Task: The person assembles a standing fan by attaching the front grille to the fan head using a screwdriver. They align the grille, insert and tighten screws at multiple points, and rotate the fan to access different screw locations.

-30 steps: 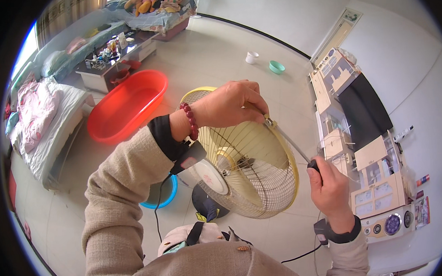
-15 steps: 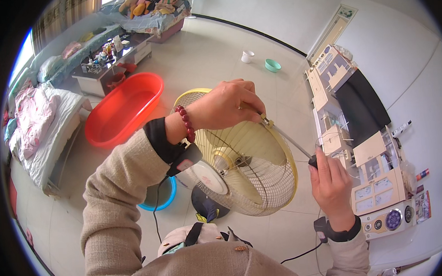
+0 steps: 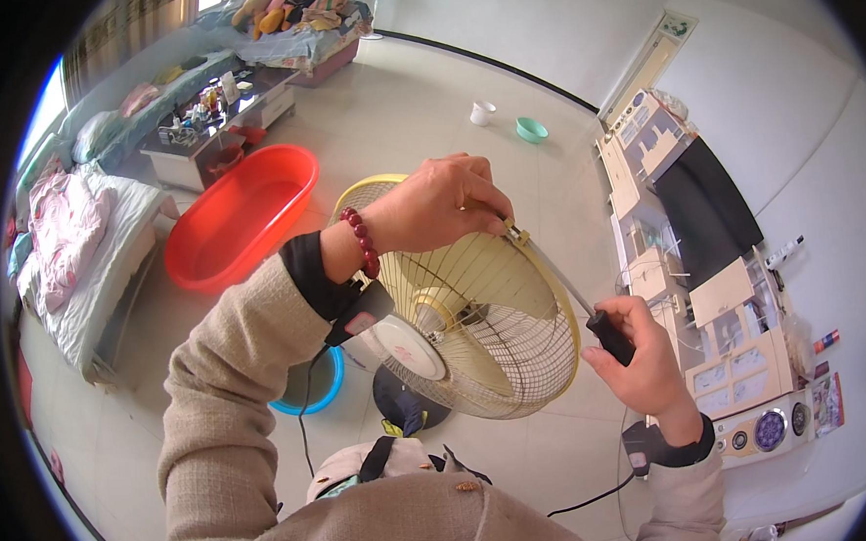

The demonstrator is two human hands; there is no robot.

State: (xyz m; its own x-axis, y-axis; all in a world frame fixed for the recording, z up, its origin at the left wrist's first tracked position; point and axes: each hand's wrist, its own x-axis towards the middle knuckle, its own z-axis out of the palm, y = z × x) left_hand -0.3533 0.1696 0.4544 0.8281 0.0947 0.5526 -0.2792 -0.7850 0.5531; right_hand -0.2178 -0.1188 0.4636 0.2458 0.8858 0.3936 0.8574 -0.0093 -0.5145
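A yellow-rimmed fan (image 3: 497,365) with a wire guard and pale blades is tilted in front of me. My left hand (image 3: 439,202) is closed at the top of its rim, its fingers pinching beside a small clip (image 3: 517,234); what lies under the fingertips is hidden. To the right, my right hand (image 3: 638,358) grips the black handle of a screwdriver (image 3: 610,338). The shaft runs up and left, and its tip meets the clip on the rim. The fan's round white hub cap (image 3: 413,348) faces me.
A red oval tub (image 3: 244,217) lies on the floor to the left, with a blue basin (image 3: 336,378) under my left arm. Behind them stands a low table (image 3: 178,166) covered with bottles. Shelving with a black screen (image 3: 709,207) lines the right. A cable trails from each wrist.
My right hand has turned and shifted its grip, so more of the black handle shows. The left hand and fan have moved only slightly left.
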